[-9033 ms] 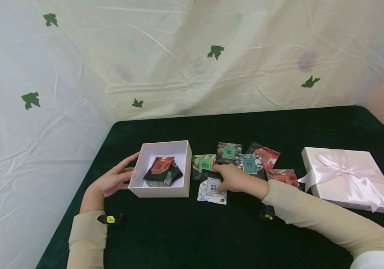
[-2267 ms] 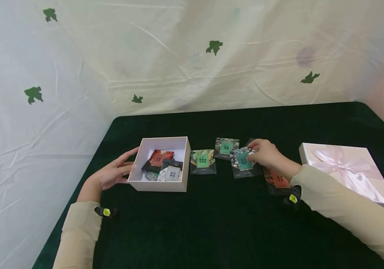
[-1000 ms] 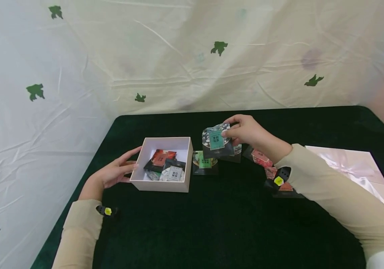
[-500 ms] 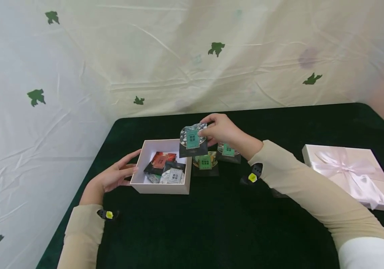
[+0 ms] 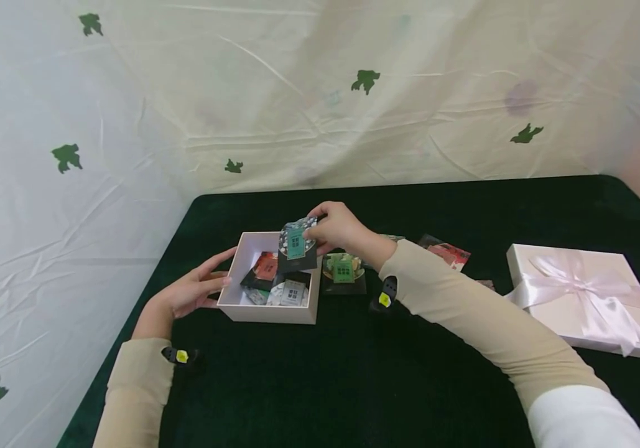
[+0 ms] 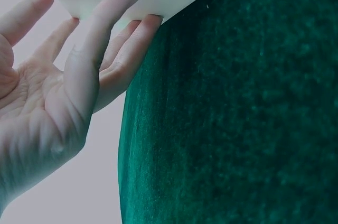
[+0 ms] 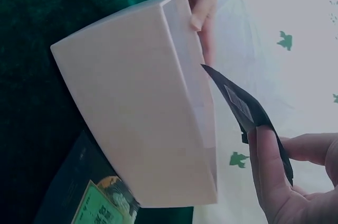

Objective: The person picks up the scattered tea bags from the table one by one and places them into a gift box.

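flat glossy packet (image 5: 296, 245) over square box (image 5: 268, 310)

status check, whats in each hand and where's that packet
Right hand pinches teal-label packet, held above open white box. Left hand open, fingers against box's left wall. Nothing blocking the box.

Your left hand (image 5: 193, 294) rests against the left wall of the open box (image 5: 268, 311), which sits on the table (image 5: 353, 386) left of centre. Several packets (image 5: 277, 287) lie inside the box. Your right hand (image 5: 338, 228) holds a packet (image 5: 296, 244) above the box's right rear corner. Just right of the box lies another packet (image 5: 343, 272), partly behind your right forearm. Further right lies one more (image 5: 447, 252). The lid (image 5: 583, 298) lies well apart at the table's right side.
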Available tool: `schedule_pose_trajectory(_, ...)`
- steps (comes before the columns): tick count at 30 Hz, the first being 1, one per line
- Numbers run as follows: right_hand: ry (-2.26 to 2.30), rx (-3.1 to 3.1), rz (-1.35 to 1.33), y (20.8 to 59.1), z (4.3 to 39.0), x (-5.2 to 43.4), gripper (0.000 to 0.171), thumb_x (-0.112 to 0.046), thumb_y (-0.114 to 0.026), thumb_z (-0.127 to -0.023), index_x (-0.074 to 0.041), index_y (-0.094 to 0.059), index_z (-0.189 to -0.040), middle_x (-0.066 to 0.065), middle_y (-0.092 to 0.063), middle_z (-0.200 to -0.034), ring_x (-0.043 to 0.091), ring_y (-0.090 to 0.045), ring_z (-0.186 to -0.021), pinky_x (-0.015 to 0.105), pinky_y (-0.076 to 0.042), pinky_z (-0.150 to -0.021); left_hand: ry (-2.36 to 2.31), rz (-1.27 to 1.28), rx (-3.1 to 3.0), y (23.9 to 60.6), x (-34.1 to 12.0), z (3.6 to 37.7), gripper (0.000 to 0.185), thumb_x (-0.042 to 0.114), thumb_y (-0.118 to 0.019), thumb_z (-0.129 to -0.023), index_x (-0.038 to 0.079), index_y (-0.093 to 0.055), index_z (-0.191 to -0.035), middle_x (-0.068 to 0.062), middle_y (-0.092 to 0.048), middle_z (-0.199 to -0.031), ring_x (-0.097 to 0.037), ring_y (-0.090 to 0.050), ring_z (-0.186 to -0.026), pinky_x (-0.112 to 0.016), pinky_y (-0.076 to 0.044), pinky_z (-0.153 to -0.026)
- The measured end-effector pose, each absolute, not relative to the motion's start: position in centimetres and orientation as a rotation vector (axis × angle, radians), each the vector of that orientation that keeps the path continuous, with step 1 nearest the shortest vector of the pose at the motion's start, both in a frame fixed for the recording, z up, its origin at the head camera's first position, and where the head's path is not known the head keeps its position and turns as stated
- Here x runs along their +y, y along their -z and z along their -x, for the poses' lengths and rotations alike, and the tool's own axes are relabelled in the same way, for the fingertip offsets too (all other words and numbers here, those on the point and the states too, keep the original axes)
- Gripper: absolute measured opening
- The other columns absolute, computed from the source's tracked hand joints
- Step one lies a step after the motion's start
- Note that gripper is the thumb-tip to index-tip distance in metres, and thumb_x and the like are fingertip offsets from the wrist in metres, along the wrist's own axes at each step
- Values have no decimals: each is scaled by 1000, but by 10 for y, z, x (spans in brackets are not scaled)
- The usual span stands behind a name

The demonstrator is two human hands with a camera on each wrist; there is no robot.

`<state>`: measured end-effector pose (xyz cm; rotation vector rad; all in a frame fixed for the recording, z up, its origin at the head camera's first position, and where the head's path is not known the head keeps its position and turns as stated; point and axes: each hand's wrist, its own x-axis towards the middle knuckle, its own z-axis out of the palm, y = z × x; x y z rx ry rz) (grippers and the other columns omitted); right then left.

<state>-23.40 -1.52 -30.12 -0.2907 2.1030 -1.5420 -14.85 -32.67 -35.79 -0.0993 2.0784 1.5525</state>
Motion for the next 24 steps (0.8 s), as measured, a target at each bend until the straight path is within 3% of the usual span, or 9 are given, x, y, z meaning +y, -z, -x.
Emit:
schedule_pose_trajectory(4, 1536, 2094, 284, 306, 235, -22, 42, -5, -65, -88, -2, -49, -127, 21, -59, -111, 25, -66, -82, 37, -59, -68, -1548, 93, 2078, 357, -327, 148, 70, 30, -54, -97, 37, -10, -152, -21, -13, -155, -45, -25, -136, -59, -40, -100)
schedule_pose_trajectory(9, 1506, 2080, 262, 309, 234, -26, 41, -4, -65, -88, -2, -49, -126, 21, -58, -111, 24, -66, -80, 44, -57, -76, -1550, 78, 2068, 357, -327, 148, 70, 29, -53, -98, 37, -9, -152, -21, -13, -155, -45, -25, -136, -58, -41, -100)
schedule_pose_trajectory(17, 1459, 2068, 260, 317, 233, -30, 41, -3, -64, -88, -1, -48, -126, 20, -59, -111, 22, -67, -76, 29, -58, -60, -1549, 76, 2075, 357, -328, 148, 70, 29, -52, -98, 36, -8, -152, -21, -13, -155, -45, -24, -136, -59, -40, -100)
schedule_pose_trajectory(24, 1470, 2043, 271, 319, 233, -30, 40, -4, -63, -89, 1, -47, -126, 21, -62, -111, 24, -69, -80, 31, -59, -65, -1555, 81, 2071, 358, -328, 149, 70, 29, -53, -98, 37, -10, -152, -20, -15, -154, -44, -25, -136, -59, -40, -100)
